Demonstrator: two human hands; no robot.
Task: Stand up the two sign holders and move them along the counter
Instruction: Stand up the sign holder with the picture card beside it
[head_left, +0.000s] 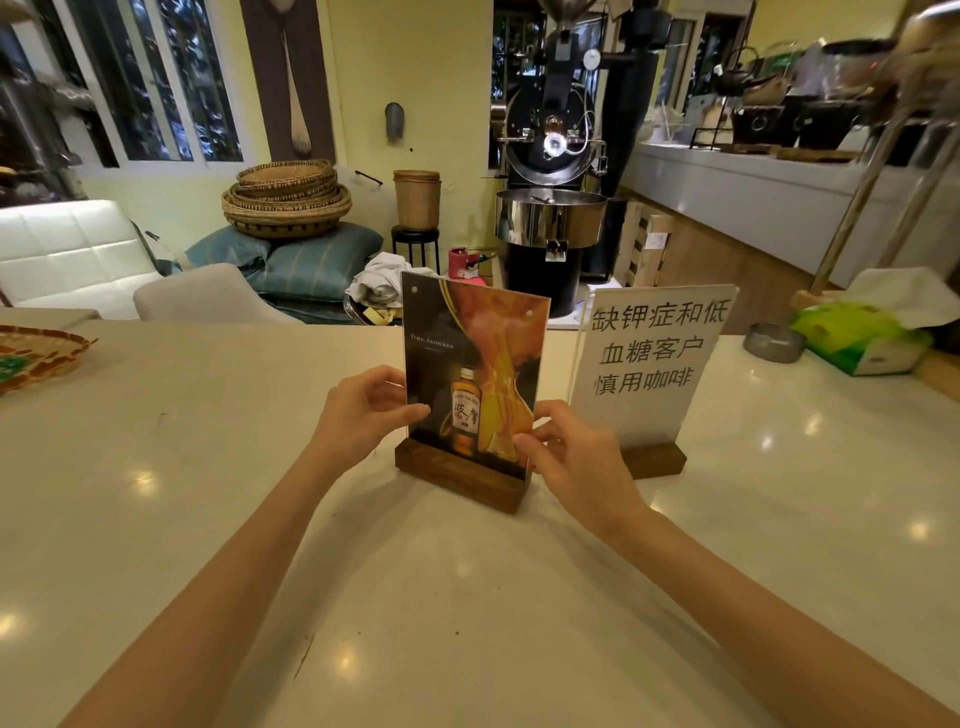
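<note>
Café: coffee roaster (551, 171), counter (208, 467)

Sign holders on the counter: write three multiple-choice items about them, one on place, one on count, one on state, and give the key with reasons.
1. Where does the white text sign stand relative to the whisky sign?
A. To its right
B. To its left
C. On top of it

2. How many sign holders have a dark wooden base?
A. One
B. Two
C. Three

3. What state is the whisky sign in?
A. Lying flat
B. Upright, held at both side edges
C. Lifted clear off the counter

Key: 1 A, it stands rightward, slightly behind. 2 B, both panels sit in wooden blocks. 3 B, the left hand and right hand pinch its edges, base on the counter.
</note>
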